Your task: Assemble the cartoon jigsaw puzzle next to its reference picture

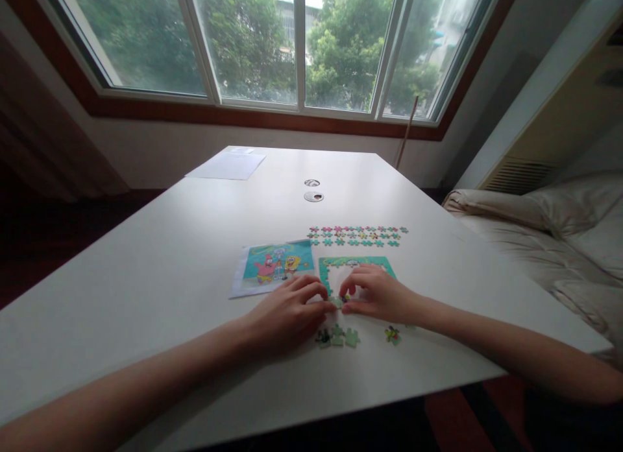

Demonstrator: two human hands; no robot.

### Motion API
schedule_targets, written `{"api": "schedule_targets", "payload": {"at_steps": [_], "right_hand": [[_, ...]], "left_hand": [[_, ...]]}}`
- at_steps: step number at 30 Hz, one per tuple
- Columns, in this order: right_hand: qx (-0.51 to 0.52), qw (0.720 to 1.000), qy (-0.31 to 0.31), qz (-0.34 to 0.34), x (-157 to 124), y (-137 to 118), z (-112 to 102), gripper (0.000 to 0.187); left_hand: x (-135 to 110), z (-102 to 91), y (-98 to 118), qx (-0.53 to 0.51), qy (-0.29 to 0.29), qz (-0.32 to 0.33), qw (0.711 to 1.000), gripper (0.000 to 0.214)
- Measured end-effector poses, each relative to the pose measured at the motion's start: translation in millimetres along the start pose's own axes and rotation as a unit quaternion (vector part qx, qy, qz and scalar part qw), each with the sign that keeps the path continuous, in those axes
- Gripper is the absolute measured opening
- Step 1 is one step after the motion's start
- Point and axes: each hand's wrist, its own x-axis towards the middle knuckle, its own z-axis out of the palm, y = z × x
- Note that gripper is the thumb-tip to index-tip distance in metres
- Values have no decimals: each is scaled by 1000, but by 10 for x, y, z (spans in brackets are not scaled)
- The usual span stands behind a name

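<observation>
A partly built jigsaw puzzle [389, 268] lies on the white table, its teal border joined along the top and left. At its lower left corner, my left hand [296, 309] is closed, thumb and index fingertips on a pale green puzzle piece [336, 301]. Facing it, my right hand [377, 293] pinches a small dark, multicoloured puzzle piece [345, 297] against that spot. My right hand and forearm hide part of the puzzle. Nearer me lie several loose pale green pieces [351, 337] and one yellow-and-purple piece [392, 334].
A cartoon reference picture [277, 264] lies left of the puzzle. Behind it, several loose pieces [361, 235] are laid out in rows. Two round metal inserts [314, 196] sit in the table [160, 257], with white paper [228, 165] at the far left. A sofa [545, 231] stands right.
</observation>
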Motion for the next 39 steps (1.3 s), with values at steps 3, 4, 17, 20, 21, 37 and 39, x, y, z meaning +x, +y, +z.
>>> {"api": "schedule_targets", "payload": {"at_steps": [3,4,17,20,21,37,39], "right_hand": [[8,1000,4,5,7,-7,2,22],[10,1000,3,8,10,-9,-3,23],[-12,1000,6,-11,-23,-18,-47,12],[-67,998,4,-13,-39,-67,-35,13],[-82,997,2,-15,-39,-76,-35,13],[6,966,-253,-54,-239,7,-562,33],[4,964,-262,-52,-250,14,-534,28]], "left_hand": [[-1,4,-2,-1,-8,-1,1000,27],[-1,4,-2,-3,-8,-2,1000,26],[2,-4,12,-9,-11,-3,1000,25],[2,-1,13,-10,-15,-7,1000,25],[2,-2,13,-9,-17,-8,1000,25],[-34,-18,14,-11,-12,-7,1000,27],[-39,-13,10,-11,-10,-10,1000,27]]}}
